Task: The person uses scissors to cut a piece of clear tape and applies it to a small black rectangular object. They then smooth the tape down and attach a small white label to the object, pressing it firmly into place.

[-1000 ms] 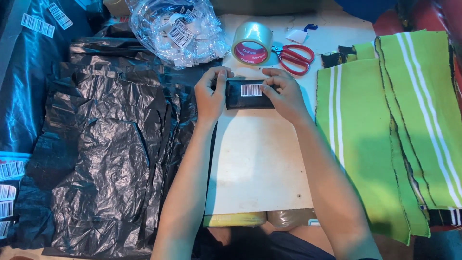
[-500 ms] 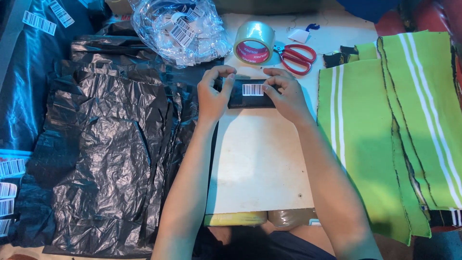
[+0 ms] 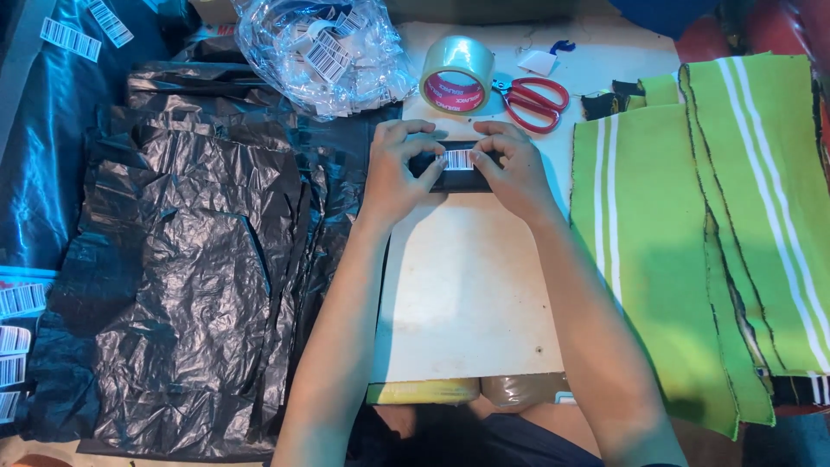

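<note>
Head view shows both hands at the far edge of a pale rectangular board (image 3: 471, 294), w/ a small black plastic-wrapped packet (image 3: 454, 170) held between them. Left hand (image 3: 395, 169) closes narrow on the packet's left end, fingers curled over the top edge. Right hand (image 3: 516, 169) grips the right end in the same way, and its fingertips touch a small white barcode sticker (image 3: 460, 159) which sits on top of the packet, approx. in the middle. Packet lies flat on the board, long side across.

Just behind the hands is a roll of clear packing tape (image 3: 457, 73), upright on its side, and beside it to the right are scissors with red handles (image 3: 533, 98). Far left of the tape lies a clear plastic bag full of white barcode labels (image 3: 320, 54). Left of the board a pile of crumpled black plastic bags (image 3: 190, 259) covers the table. To the right lie folded pieces of lime green cloth with white stripes (image 3: 692, 233), near the right forearm but not touching the packet.
</note>
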